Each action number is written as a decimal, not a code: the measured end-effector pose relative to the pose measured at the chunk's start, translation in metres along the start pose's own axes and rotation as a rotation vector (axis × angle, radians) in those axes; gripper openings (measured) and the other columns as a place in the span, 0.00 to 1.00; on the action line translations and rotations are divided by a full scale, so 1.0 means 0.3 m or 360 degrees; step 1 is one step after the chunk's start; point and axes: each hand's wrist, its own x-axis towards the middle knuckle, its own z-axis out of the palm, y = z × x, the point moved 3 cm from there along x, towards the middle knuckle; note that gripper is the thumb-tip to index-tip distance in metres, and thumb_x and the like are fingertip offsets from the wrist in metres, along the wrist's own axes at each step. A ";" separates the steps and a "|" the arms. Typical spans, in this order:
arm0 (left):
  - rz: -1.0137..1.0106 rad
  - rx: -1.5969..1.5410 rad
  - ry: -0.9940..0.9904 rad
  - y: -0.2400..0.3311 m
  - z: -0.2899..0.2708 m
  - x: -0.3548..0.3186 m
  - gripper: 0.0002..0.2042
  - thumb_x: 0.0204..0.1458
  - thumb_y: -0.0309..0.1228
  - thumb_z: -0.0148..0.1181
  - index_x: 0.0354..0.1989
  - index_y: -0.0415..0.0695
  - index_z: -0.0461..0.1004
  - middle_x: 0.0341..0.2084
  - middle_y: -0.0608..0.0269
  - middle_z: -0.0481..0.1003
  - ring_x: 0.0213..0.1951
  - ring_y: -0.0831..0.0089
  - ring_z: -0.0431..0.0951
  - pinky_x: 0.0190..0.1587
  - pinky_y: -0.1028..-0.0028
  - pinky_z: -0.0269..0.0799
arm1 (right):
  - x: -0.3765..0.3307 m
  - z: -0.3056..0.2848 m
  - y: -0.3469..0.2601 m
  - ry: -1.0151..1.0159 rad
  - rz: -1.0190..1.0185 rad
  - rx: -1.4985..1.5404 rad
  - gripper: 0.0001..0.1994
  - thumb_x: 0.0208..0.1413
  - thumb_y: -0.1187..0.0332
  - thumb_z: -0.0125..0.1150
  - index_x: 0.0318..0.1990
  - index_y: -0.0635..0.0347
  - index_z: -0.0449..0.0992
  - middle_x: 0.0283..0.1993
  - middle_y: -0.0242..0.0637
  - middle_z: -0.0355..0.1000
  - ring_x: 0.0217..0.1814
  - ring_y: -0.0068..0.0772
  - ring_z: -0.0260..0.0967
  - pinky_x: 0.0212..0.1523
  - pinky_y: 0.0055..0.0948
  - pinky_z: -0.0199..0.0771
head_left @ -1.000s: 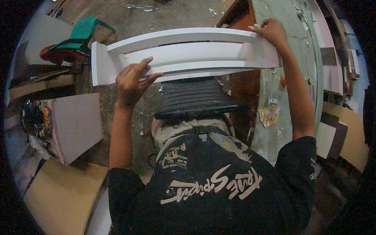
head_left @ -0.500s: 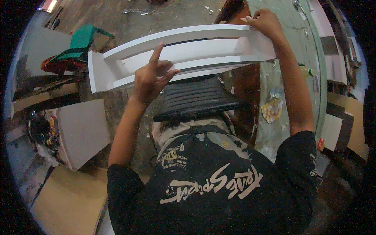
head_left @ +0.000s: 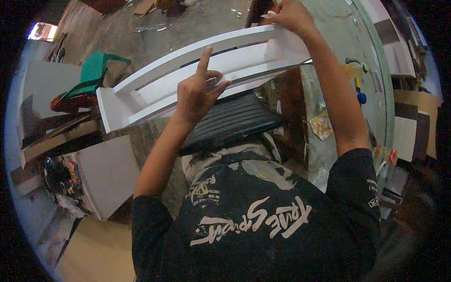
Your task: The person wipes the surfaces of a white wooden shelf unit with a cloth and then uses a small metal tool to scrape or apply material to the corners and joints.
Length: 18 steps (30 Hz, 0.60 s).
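Observation:
A long white slatted wooden frame [head_left: 249, 54] lies slanted across in front of me, its left end lower in the picture than its right. My right hand [head_left: 293, 18] is at the frame's far right corner, fingers closed in a pinch on a small white piece [head_left: 269, 15] whose kind is unclear. Over the middle of the frame, my left hand [head_left: 199, 91] points with its index finger stretched out and thumb apart. It holds nothing that I can see, and whether it touches the rails I cannot tell. Just below the frame is a black ribbed pad [head_left: 235, 120].
A green plastic chair [head_left: 95, 70] stands at the left, above a grey-white board [head_left: 108, 174]. On the right, a pale green worktop [head_left: 336, 40] bears a bottle of yellow liquid [head_left: 354, 70] and a yellow-and-white packet [head_left: 322, 125]. Scraps lie on the floor [head_left: 192, 26] beyond the frame.
The view has shifted and turned a little, so the frame looks more slanted. My left hand has moved slightly right along it; my right hand stays at its corner with the white piece.

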 end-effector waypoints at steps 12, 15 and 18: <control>0.0090 0.0056 -0.0206 0.090 0.127 0.106 0.45 0.48 0.39 0.71 0.72 0.42 0.51 0.29 0.65 0.83 0.27 0.66 0.83 0.28 0.70 0.77 | -0.012 -0.001 -0.004 0.0101 0.0022 0.0074 0.17 0.44 0.53 0.70 0.30 0.59 0.84 0.35 0.49 0.80 0.41 0.52 0.79 0.44 0.45 0.80; 0.0087 0.0175 -0.0255 0.060 0.075 0.070 0.43 0.49 0.40 0.70 0.72 0.42 0.53 0.29 0.64 0.83 0.27 0.67 0.83 0.28 0.70 0.77 | -0.006 0.000 -0.005 0.0088 0.0037 0.0103 0.17 0.44 0.53 0.70 0.30 0.59 0.84 0.36 0.49 0.80 0.42 0.51 0.79 0.45 0.45 0.79; 0.0145 0.0290 -0.0162 0.009 -0.009 0.007 0.40 0.50 0.40 0.70 0.70 0.42 0.58 0.30 0.61 0.83 0.27 0.68 0.83 0.28 0.71 0.77 | -0.007 0.000 -0.007 0.0141 -0.0031 0.0049 0.17 0.43 0.53 0.71 0.29 0.60 0.84 0.35 0.49 0.80 0.40 0.51 0.79 0.43 0.44 0.79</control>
